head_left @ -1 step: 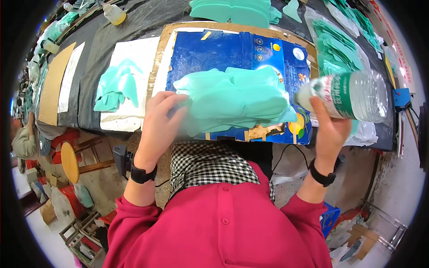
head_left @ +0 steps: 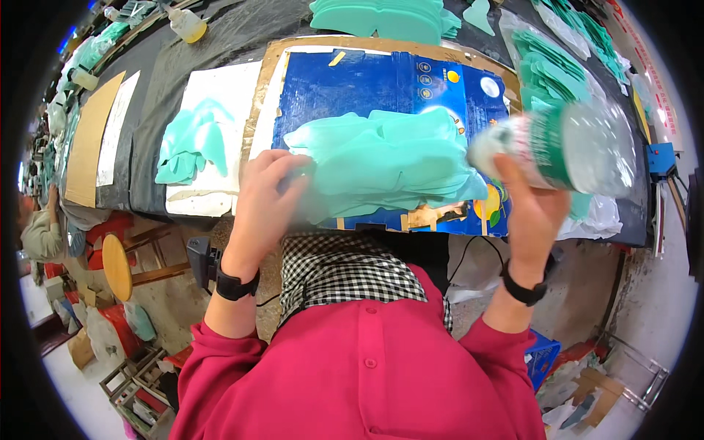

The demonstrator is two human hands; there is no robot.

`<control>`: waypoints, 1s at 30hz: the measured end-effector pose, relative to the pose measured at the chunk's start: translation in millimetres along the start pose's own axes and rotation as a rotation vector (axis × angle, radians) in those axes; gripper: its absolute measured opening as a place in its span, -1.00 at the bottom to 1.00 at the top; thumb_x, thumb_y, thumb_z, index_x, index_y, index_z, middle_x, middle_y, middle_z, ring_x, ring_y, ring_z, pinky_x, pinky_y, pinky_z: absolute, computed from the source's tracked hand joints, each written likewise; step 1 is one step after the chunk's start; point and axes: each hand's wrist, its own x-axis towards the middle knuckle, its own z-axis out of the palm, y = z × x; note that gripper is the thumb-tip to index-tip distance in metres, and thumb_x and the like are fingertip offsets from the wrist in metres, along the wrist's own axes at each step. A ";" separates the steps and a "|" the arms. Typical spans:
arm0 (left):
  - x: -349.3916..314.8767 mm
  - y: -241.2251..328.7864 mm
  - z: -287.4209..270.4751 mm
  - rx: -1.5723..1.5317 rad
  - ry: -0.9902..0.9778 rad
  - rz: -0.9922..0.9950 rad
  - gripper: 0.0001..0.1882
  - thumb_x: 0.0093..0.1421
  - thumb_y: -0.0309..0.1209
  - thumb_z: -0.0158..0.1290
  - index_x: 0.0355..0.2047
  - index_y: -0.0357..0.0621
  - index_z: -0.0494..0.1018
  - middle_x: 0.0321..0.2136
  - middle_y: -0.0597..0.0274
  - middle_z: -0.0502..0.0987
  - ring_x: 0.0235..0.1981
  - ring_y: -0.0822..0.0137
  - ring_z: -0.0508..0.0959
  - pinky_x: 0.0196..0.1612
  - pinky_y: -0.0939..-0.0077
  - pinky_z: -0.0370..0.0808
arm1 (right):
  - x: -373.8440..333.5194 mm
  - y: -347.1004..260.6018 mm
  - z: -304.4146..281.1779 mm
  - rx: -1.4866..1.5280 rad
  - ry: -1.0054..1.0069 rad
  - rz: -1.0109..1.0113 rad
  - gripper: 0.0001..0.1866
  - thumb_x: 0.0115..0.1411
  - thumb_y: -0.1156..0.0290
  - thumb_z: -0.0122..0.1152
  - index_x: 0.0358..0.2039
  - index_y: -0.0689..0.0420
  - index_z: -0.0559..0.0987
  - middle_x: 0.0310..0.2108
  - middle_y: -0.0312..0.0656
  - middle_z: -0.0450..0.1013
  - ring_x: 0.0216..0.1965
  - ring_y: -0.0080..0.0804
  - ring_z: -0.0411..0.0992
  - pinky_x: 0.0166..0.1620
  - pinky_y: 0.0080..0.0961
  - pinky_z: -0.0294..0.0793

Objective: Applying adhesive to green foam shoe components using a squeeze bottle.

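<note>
A stack of thin mint-green sheets [head_left: 389, 158] with wavy outlines lies on a blue printed cardboard sheet [head_left: 345, 81]. At the stack's left end is my left hand [head_left: 268, 191], its fingers bent and closed on the sheets' edges. Its fingertips are smeared and partly hidden. To the right of the stack my right hand [head_left: 532, 213] grips a clear plastic bottle [head_left: 550, 150] with a green and white label. The bottle lies nearly sideways in the air, its narrow end pointing left toward the stack; motion blurs it.
Left of the blue cardboard, more green pieces [head_left: 192, 143] rest on a white board [head_left: 198, 202]. A taller green stack [head_left: 378, 18] stands at the back. Bagged green sheets [head_left: 550, 70] lie at the right. A squeeze bottle with yellow liquid [head_left: 187, 26] stands back left. A wooden stool [head_left: 117, 268] is below left.
My right hand and the bottle have shifted slightly left, and the bottle's narrow end is nearer the stack. The left hand stays at the stack's left end.
</note>
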 end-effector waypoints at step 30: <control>28.5 15.7 -1.7 0.105 -0.154 0.060 -0.69 0.25 -0.57 0.02 -0.04 -0.18 0.64 -0.19 0.21 0.53 -0.18 0.28 0.49 -0.05 0.44 0.43 | -14.4 47.1 -53.6 0.200 0.184 0.090 -0.56 0.24 0.51 0.48 0.10 0.33 0.58 0.05 -0.13 0.57 0.03 -0.43 0.53 0.14 -0.42 0.50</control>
